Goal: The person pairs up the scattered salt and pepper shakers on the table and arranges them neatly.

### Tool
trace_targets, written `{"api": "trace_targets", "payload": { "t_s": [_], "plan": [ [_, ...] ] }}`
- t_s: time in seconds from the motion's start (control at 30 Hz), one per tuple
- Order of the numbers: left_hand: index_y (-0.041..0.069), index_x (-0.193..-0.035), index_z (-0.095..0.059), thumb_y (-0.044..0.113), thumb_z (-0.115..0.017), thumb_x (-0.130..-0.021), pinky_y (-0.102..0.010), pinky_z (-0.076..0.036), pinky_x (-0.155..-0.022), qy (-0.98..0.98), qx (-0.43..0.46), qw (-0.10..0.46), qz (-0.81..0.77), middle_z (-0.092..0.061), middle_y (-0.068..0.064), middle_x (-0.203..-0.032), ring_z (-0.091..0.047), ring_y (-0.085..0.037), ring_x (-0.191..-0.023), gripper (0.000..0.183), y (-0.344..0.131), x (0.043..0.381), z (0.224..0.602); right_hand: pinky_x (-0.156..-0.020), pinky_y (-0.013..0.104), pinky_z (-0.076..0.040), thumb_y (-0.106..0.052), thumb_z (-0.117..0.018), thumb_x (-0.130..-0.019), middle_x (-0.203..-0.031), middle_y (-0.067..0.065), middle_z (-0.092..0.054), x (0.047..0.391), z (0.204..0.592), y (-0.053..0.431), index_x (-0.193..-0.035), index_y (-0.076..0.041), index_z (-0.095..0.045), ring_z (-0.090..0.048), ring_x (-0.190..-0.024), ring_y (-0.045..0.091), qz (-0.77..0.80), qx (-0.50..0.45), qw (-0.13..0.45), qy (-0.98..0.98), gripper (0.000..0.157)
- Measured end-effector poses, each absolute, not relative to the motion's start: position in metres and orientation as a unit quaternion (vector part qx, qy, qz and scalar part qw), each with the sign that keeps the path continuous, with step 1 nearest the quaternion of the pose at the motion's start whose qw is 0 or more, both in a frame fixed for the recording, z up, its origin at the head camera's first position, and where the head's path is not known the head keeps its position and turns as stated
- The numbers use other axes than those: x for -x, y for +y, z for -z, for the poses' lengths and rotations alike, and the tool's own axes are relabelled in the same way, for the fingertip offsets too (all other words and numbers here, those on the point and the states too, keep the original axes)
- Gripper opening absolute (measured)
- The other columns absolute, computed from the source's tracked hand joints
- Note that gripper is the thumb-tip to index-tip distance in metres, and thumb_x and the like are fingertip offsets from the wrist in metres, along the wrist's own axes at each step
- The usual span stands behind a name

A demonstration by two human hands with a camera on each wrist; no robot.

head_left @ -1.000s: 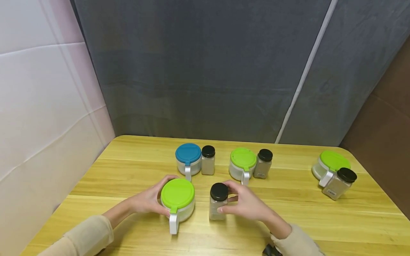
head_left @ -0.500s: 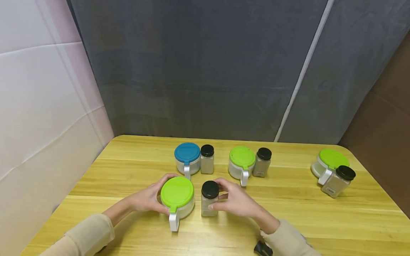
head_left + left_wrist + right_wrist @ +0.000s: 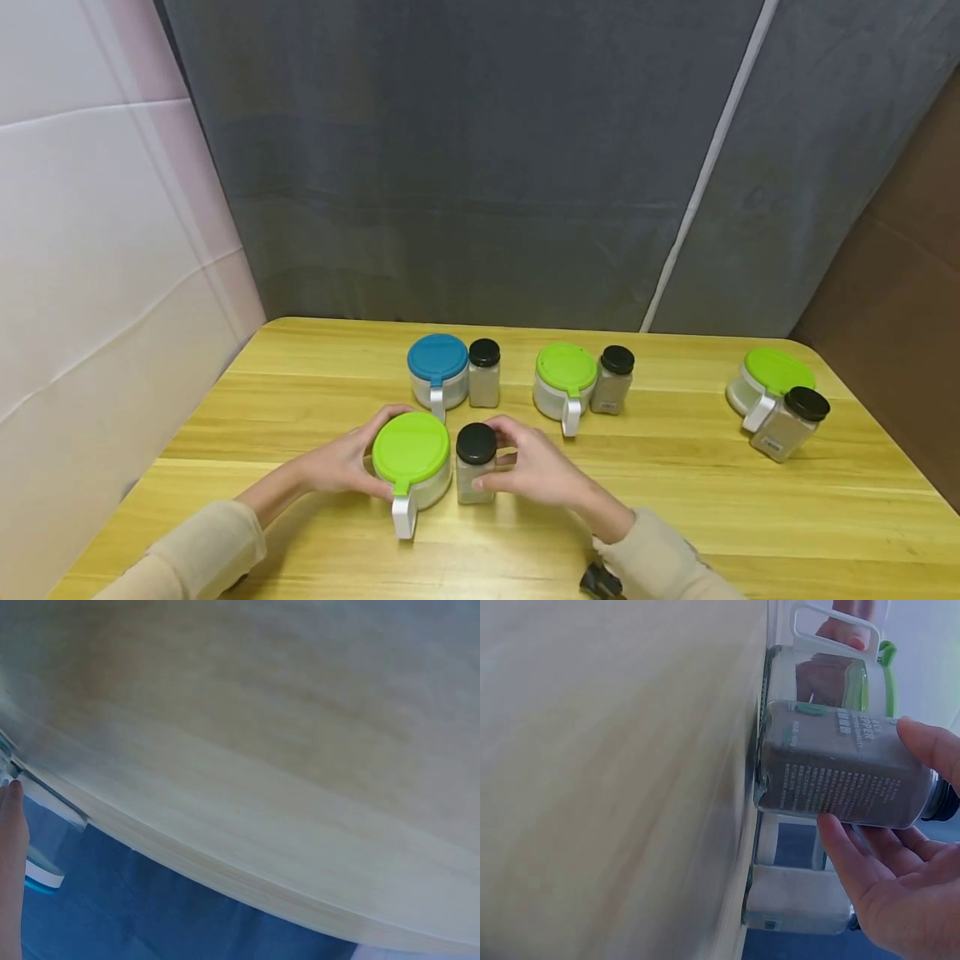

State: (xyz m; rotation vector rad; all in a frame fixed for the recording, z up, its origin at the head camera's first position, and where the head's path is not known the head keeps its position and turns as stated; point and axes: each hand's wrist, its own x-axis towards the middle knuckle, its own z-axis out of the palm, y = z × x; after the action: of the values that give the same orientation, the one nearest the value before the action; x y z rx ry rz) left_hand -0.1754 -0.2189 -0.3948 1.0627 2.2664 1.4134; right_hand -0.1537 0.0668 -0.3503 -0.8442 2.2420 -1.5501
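Green on the lid, white on the handle: the front pot [image 3: 412,458] stands upright on the tabletop [image 3: 315,400], the left hand [image 3: 347,461] curled round its left side, thumb on the near wall. And look right! The right hand [image 3: 536,471] has a black-capped bottle [image 3: 475,462] between fingers and thumb, upright, just beside the pot with barely a sliver of gap from the head view. The right wrist view gives us printed lettering on that bottle and its greyish contents. Pairing pot with bottle looks like the step in hand, I'd say, and it seems nearly done. Behind them, a blue-lidded pot [image 3: 438,371] has its own capped bottle [image 3: 484,382], a second green-lidded pot [image 3: 564,382] has another [image 3: 612,385], and over at far right one more bottle [image 3: 787,429] partly covers a third green-lidded pot [image 3: 776,371]. What does the next move call for? Judging from here, a level base, a steady pot, then a gentle loosening of both grips.
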Motion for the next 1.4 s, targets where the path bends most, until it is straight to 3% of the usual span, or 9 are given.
{"api": "trace_targets", "payload": {
  "t_s": [0.23, 0.4, 1.13, 1.4],
  "plan": [
    [0.01, -0.134, -0.02, 0.012, -0.078, -0.066, -0.032, -0.027, -0.095, 0.775, -0.376, 0.129, -0.492, -0.037, -0.003, -0.13, -0.036, -0.022, -0.116, 0.09, -0.2197, 0.1766, 0.3967, -0.078, 0.026, -0.045, 0.005, -0.071, -0.069, -0.104, 0.008, -0.055, 0.1542, 0.351, 0.0598, -0.113, 0.002, -0.048, -0.053, -0.095, 0.021, 0.539, 0.297, 0.141, 0.775, 0.05],
    [0.004, -0.134, -0.018, 0.011, -0.077, -0.067, -0.032, -0.029, -0.095, 0.775, -0.373, 0.131, -0.493, -0.036, -0.004, -0.13, -0.036, -0.022, -0.116, 0.09, -0.2207, 0.1768, 0.3972, -0.079, 0.027, -0.045, 0.004, -0.071, -0.069, -0.104, 0.007, -0.055, 0.1545, 0.3514, 0.0575, -0.112, 0.001, -0.048, -0.052, -0.095, 0.021, 0.537, 0.294, 0.142, 0.778, 0.049],
    [0.004, -0.135, -0.016, 0.013, -0.075, -0.07, -0.038, -0.026, -0.095, 0.788, -0.361, 0.132, -0.481, -0.035, -0.005, -0.131, -0.034, -0.022, -0.118, 0.089, -0.2215, 0.1745, 0.3963, -0.083, 0.036, -0.043, -0.001, -0.071, -0.071, -0.106, 0.005, -0.055, 0.1555, 0.3516, 0.0569, -0.117, -0.002, -0.047, -0.051, -0.098, 0.019, 0.525, 0.288, 0.147, 0.787, 0.052],
    [0.011, -0.138, -0.016, 0.012, -0.075, -0.07, -0.052, -0.022, -0.093, 0.79, -0.342, 0.144, -0.488, -0.033, -0.005, -0.133, -0.032, -0.022, -0.119, 0.09, -0.2229, 0.1738, 0.3984, -0.08, 0.03, -0.044, 0.002, -0.07, -0.071, -0.105, 0.005, -0.055, 0.1546, 0.3514, 0.057, -0.117, -0.001, -0.047, -0.051, -0.098, 0.02, 0.535, 0.293, 0.156, 0.777, 0.052]
  ]
}}
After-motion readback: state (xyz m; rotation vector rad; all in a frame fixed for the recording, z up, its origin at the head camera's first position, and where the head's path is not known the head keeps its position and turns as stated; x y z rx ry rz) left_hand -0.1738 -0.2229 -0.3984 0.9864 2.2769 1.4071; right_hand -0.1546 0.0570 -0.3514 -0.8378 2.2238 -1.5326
